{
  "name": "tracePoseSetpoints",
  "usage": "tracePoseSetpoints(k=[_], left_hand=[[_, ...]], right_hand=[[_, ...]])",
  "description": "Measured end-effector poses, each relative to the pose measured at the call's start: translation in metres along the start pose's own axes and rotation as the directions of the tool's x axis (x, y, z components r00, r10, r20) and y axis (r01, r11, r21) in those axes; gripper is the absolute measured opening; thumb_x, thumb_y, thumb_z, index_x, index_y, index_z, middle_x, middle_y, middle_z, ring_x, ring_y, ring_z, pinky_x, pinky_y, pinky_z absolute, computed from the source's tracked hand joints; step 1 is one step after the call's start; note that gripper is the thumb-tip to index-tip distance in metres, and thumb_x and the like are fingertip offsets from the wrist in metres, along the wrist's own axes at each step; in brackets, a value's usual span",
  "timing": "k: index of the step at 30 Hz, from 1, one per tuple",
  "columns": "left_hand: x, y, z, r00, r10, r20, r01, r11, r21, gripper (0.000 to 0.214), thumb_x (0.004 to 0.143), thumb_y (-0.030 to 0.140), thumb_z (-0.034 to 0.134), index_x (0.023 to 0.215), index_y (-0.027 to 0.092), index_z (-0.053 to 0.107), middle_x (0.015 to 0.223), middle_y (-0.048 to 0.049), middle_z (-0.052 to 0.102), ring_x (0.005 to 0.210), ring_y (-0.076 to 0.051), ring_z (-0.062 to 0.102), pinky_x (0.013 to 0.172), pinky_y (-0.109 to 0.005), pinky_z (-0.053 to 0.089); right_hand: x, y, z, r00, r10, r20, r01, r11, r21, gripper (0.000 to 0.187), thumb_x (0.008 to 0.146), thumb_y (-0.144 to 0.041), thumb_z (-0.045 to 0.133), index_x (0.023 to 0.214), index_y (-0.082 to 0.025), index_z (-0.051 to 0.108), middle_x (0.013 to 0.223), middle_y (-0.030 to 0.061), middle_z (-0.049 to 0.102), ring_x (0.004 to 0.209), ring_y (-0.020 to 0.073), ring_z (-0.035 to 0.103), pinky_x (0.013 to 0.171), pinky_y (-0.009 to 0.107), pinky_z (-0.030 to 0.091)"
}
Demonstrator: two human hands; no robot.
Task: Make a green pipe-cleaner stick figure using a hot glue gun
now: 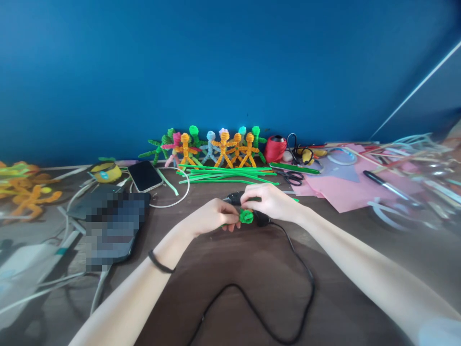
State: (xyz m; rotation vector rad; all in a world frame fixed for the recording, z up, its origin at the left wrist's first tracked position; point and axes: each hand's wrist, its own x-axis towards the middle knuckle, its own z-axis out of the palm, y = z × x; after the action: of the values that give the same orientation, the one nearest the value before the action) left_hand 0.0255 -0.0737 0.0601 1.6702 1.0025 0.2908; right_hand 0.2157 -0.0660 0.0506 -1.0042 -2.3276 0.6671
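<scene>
Both hands meet over the middle of the dark wooden table (259,269). My left hand (212,217) is closed, pinching a green pipe cleaner coiled into a small round ball (247,216). My right hand (270,201) is closed over the same green coil from above and rests against a black glue gun (252,211) lying on the table behind it. The gun's black cord (302,274) loops toward me across the table. A black band sits on my left wrist.
A row of pipe-cleaner figures (216,146) stands against the blue wall, with loose green pipe cleaners (226,174) in front. A phone (145,176), a blurred dark device (111,226) and white cables lie left. Scissors (293,178), red thread spool (275,148), pink paper (345,187) and a pen lie right.
</scene>
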Motion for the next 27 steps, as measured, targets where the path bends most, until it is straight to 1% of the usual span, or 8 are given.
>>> tracePoseSetpoints(k=[4,8,12,15,19,23,25,27], left_hand=[[0.004,-0.007,0.002,0.998,-0.026,-0.053,0.029,0.999,0.043,0.017,0.068,0.022,0.051,0.061,0.015,0.065,0.053,0.0006,0.058,0.053,-0.011,0.05,0.054,-0.023,0.038],[0.006,-0.01,0.004,0.988,-0.004,-0.153,0.024,0.991,0.13,0.02,0.069,0.024,0.048,0.06,0.017,0.063,0.053,0.0011,0.059,0.054,-0.013,0.052,0.053,-0.023,0.037],[0.006,-0.009,0.005,0.96,-0.006,-0.279,0.063,0.979,0.196,0.02,0.068,0.023,0.046,0.057,0.018,0.062,0.052,0.001,0.059,0.055,-0.014,0.054,0.054,-0.023,0.037],[0.007,-0.008,0.005,0.927,0.0,-0.376,0.093,0.968,0.231,0.021,0.069,0.023,0.045,0.056,0.018,0.061,0.054,0.0,0.061,0.057,-0.014,0.056,0.055,-0.024,0.038],[0.007,-0.01,0.006,0.887,0.029,-0.462,0.085,0.971,0.224,0.02,0.071,0.024,0.045,0.058,0.018,0.059,0.058,-0.001,0.064,0.057,-0.015,0.057,0.055,-0.024,0.039],[0.007,-0.012,0.008,0.862,0.047,-0.505,0.043,0.985,0.165,0.018,0.071,0.024,0.046,0.058,0.018,0.056,0.059,-0.0013,0.065,0.057,-0.014,0.058,0.056,-0.024,0.04],[0.008,-0.013,0.01,0.855,0.035,-0.517,0.02,0.995,0.101,0.016,0.071,0.024,0.048,0.059,0.018,0.055,0.058,-0.0013,0.065,0.056,-0.014,0.058,0.056,-0.024,0.041],[0.01,-0.013,0.011,0.855,-0.006,-0.518,-0.008,1.0,-0.024,0.013,0.07,0.023,0.05,0.06,0.017,0.054,0.058,-0.0014,0.064,0.055,-0.013,0.057,0.057,-0.024,0.043]], right_hand=[[0.0,-0.003,0.002,0.996,-0.079,-0.039,0.075,0.993,-0.096,0.011,0.08,-0.014,0.06,0.071,-0.014,0.065,0.07,0.0016,0.058,0.066,0.0107,0.054,0.061,0.021,0.039],[0.0,-0.003,0.006,0.983,-0.161,-0.087,0.143,0.972,-0.188,0.013,0.082,-0.016,0.058,0.071,-0.014,0.065,0.069,0.0022,0.058,0.064,0.0113,0.054,0.061,0.021,0.041],[0.0,-0.004,0.008,0.973,-0.185,-0.137,0.146,0.957,-0.251,0.016,0.084,-0.014,0.054,0.073,-0.013,0.065,0.071,0.0044,0.061,0.066,0.0128,0.057,0.062,0.022,0.042],[-0.001,-0.004,0.009,0.976,-0.147,-0.16,0.099,0.955,-0.279,0.016,0.085,-0.014,0.053,0.078,-0.014,0.066,0.074,0.0055,0.063,0.07,0.0146,0.059,0.064,0.024,0.043],[-0.001,-0.007,0.01,0.978,-0.081,-0.191,0.032,0.969,-0.246,0.013,0.084,-0.014,0.055,0.084,-0.015,0.068,0.079,0.0058,0.066,0.072,0.0154,0.061,0.065,0.025,0.045],[-0.001,-0.011,0.012,0.968,-0.055,-0.244,0.02,0.989,-0.144,0.012,0.082,-0.013,0.056,0.082,-0.014,0.068,0.08,0.0061,0.068,0.072,0.0149,0.063,0.067,0.024,0.046],[-0.001,-0.013,0.014,0.965,-0.042,-0.261,0.021,0.996,-0.085,0.012,0.082,-0.013,0.056,0.081,-0.015,0.068,0.081,0.006,0.068,0.074,0.0148,0.063,0.068,0.024,0.046],[-0.001,-0.014,0.015,0.965,0.0,-0.262,-0.009,0.999,-0.031,0.012,0.083,-0.016,0.055,0.08,-0.015,0.067,0.081,0.0055,0.069,0.074,0.0151,0.063,0.068,0.025,0.047]])
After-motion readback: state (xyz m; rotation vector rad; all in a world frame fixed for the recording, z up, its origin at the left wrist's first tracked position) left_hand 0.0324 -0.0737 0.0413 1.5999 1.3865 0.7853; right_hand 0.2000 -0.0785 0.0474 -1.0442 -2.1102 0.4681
